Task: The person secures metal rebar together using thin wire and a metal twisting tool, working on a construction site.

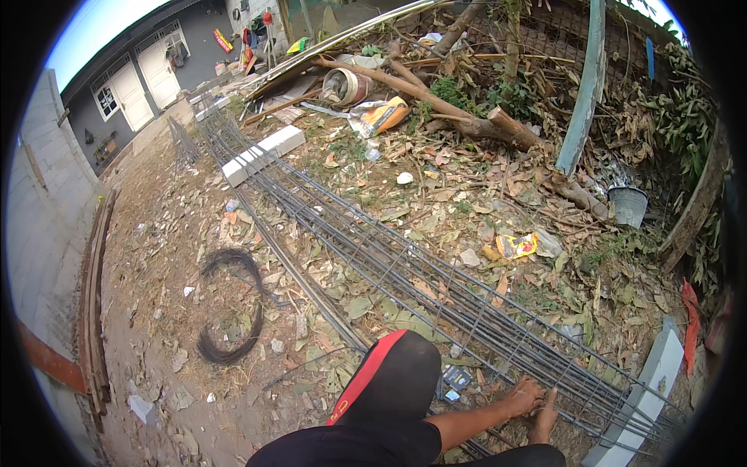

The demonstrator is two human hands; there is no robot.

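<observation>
A long bundle of steel bars with square stirrups (405, 265) lies diagonally across the ground, resting on a white block (261, 152) at the far end and another white block (638, 405) at the near end. My left hand (526, 397) is at the bars near the near end, fingers curled; what it grips is too small to make out. My right hand (545, 416) is just right of and below it at the same bars, fingers bent, its grip unclear. My knee (389, 381), in black trousers with a red stripe, is beside the bars.
A coil of dark wire (229, 335) lies left of the bars. Timber planks (97, 296) run along a block wall (50, 194). Cut branches (467, 117), a tipped bucket (346, 87), a grey bucket (626, 204) and leaf litter lie right and behind. A building with white doors (159, 74) stands behind.
</observation>
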